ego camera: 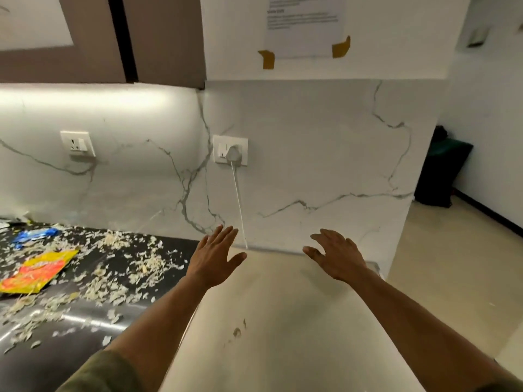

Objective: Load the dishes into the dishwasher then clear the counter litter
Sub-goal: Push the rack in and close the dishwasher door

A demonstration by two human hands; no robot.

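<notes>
Both hands, left hand and right hand, hover spread and empty over the pale top; litter strews the dark desk leftward, nearer the left hand. No dishes show, perhaps out of frame.

We're in a kitchen, no question, and it looks like a home or shared flat. A dark glossy counter runs along the left, strewn with pale flaky litter and a yellow-orange snack wrapper. Behind it rises a white marble-veined backsplash, lit from under brown wall cabinets. Two wall sockets sit in that stone, the right one with a plug and white cable. In the near middle, a pale appliance top. A printed notice is taped up above.
</notes>
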